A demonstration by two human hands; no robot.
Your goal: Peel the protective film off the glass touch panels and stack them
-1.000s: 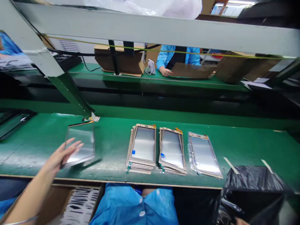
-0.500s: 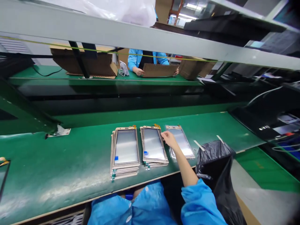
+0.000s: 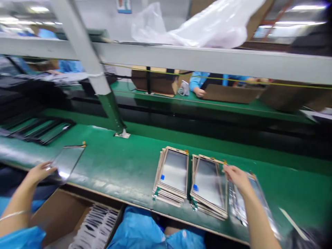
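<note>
Along the bench [image 3: 129, 166], a panel at each hand

Your left hand [image 3: 41, 173] pinches the left edge of a clear panel [image 3: 69, 160] to its right, long axis slanting near left to far right, orange tab [image 3: 84, 143] far. Your right hand [image 3: 236, 177] pinches the far right corner of a framed panel [image 3: 207, 180], left of it, long axis near to far.
</note>
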